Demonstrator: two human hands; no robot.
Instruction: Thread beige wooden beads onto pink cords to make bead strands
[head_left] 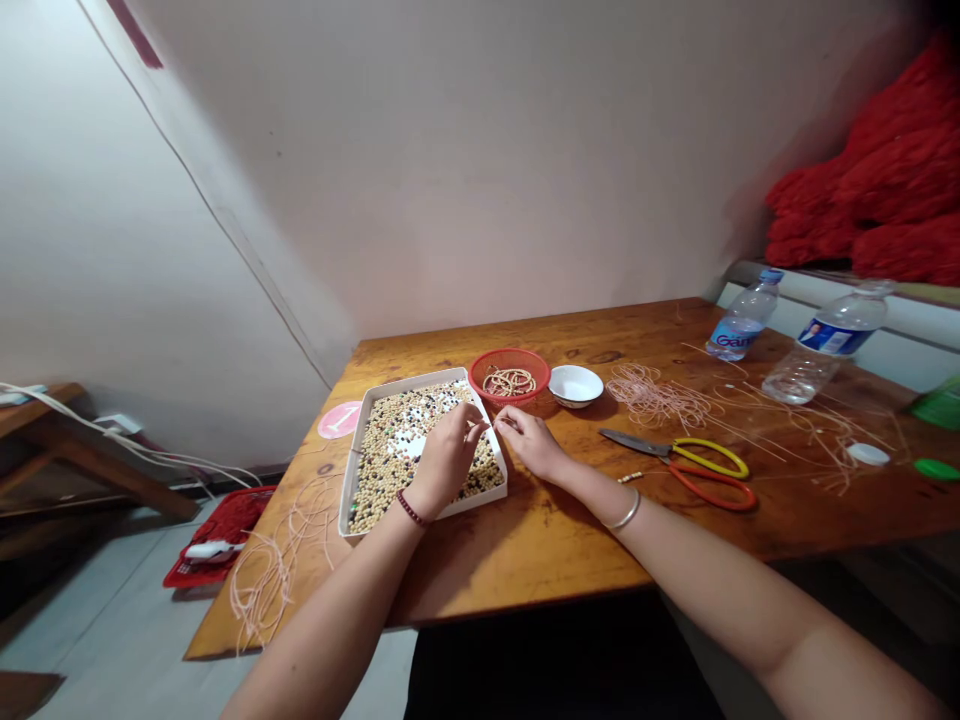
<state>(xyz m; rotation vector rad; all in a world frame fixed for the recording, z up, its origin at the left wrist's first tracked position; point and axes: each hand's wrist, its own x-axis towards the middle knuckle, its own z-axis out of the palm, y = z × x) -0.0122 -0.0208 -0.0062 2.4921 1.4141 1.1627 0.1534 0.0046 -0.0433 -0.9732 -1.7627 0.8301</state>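
My left hand (450, 447) is over the right side of a white tray (505, 490) of small beads (386, 425), mostly cream with dark and a few green ones. Its fingers are pinched together. Just beyond the tray's right edge, my right hand (531, 442) is also pinched, its fingertips close to those of the left. What lies between the fingertips is too small to make out. A red basket (476, 390) with strung beads (510, 381) stands behind my hands, beside a white bowl (576, 386). A short string of beads (630, 477) lies near my right wrist.
Scissors (679, 465) with yellow and orange handles lie at right, near tangled pink cord (652, 397). Two plastic bottles (742, 318) stand farther right. More cord (262, 580) hangs over the table's left edge. A round pink disc (339, 420) lies left of the tray.
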